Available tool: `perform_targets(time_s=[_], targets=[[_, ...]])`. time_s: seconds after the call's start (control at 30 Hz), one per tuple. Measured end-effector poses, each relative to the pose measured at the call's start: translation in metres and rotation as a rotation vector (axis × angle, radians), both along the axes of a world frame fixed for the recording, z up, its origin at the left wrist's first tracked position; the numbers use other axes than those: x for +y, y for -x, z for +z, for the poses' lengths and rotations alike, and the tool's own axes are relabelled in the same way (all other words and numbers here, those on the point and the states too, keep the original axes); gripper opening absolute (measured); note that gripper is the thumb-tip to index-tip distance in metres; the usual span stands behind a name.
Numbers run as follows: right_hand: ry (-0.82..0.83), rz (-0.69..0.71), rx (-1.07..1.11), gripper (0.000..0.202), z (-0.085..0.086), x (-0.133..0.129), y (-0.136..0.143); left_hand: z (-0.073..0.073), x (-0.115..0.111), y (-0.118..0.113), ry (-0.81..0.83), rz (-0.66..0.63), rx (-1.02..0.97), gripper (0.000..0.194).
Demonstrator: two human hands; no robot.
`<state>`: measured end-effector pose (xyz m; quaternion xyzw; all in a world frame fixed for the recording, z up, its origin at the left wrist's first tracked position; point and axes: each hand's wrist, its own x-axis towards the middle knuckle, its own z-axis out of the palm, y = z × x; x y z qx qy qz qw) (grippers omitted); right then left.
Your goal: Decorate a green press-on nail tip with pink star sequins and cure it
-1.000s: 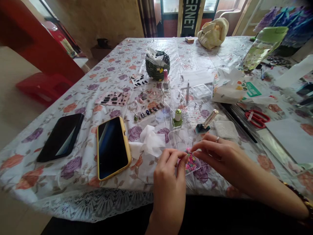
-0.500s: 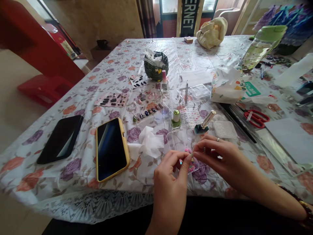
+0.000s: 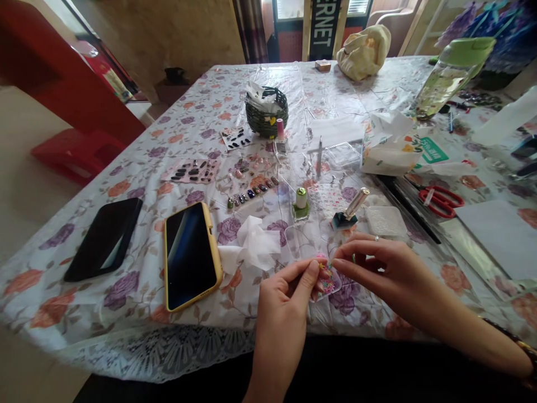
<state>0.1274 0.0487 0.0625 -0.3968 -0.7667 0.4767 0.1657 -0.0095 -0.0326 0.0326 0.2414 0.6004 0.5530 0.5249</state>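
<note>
My left hand (image 3: 287,299) hangs over the left side of a small clear box (image 3: 334,289) of tiny pink and multicoloured pieces (image 3: 325,282). Thumb and index finger are pinched together; whatever sits between them is too small to name. My right hand (image 3: 377,266), wearing a ring, reaches in from the right, its fingertips pinched close to the left ones with a slight gap. What they hold, if anything, cannot be made out. Behind the hands stand a green nail polish bottle (image 3: 301,206) and a dark bottle with a slanted silvery handle (image 3: 350,211).
A crumpled white tissue (image 3: 258,243) and a yellow-cased phone (image 3: 191,254) lie left of my hands, beside a black phone (image 3: 104,238). Nail tips (image 3: 254,192) lie beyond. Red-handled scissors (image 3: 444,200) are at right; a dark basket (image 3: 266,115) stands farther back.
My left hand has drawn slightly left and my right hand slightly right, so a small gap shows between the fingertips. More of the coloured pieces is visible.
</note>
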Motion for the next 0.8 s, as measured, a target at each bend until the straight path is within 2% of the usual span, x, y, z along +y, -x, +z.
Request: perform_targets(time_s=[0.17,0.27,0.4,0.53,0.8], targets=[[0.023,-0.001,-0.007,0.017,0.0,-0.001,0.001,0.004,0.001,0.0,0.028,-0.02,0.067,0.022],[0.018,-0.003,-0.004,0.017,-0.001,-0.001,0.0,0.009,-0.001,0.001,0.08,-0.049,0.272,0.023],[-0.006,-0.011,-0.007,0.018,-0.002,0.003,-0.006,0.012,-0.005,0.002,0.063,-0.093,0.557,0.024],[-0.036,-0.067,-0.054,0.024,-0.005,0.011,-0.019,0.011,-0.005,-0.001,0.029,-0.147,0.759,0.023],[-0.054,-0.104,-0.101,0.031,-0.02,0.022,-0.042,0.0,-0.004,-0.01,-0.024,-0.095,1.038,0.014]])
